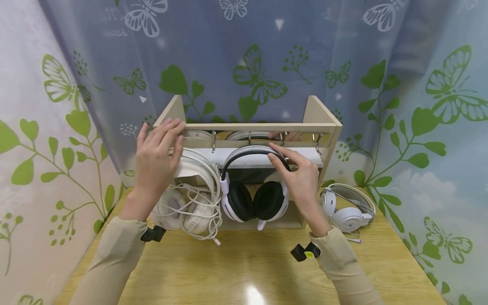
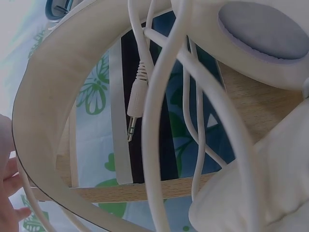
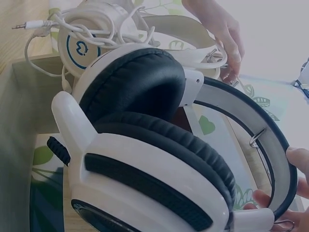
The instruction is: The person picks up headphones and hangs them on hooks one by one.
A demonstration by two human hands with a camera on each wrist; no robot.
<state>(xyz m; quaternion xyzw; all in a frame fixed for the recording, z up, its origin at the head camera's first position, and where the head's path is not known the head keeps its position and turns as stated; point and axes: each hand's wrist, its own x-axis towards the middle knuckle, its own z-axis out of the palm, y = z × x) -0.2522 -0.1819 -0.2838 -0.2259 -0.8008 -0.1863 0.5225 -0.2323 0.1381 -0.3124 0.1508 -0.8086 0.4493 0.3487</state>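
Observation:
White headphones with black ear pads (image 1: 268, 201) hang at the middle of a wooden hook rack (image 1: 248, 126). My right hand (image 1: 301, 178) pinches the right side of their headband, thumb and fingers on either side of the band. In the right wrist view the band passes by a metal hook (image 3: 257, 138). My left hand (image 1: 158, 154) lies at the rack's left end, its fairly straight fingers over the top rail. Beside and below it hang all-white headphones (image 1: 202, 169) with their white cable (image 1: 198, 203) looped over the ear cups. A cable plug (image 2: 136, 99) dangles in the left wrist view.
Another white pair of headphones (image 1: 348, 218) lies on the wooden table (image 1: 228, 267), right of the rack. Several metal hooks line the rack, one at the right end (image 1: 318, 143). A curtain printed with butterflies (image 1: 228, 63) stands behind.

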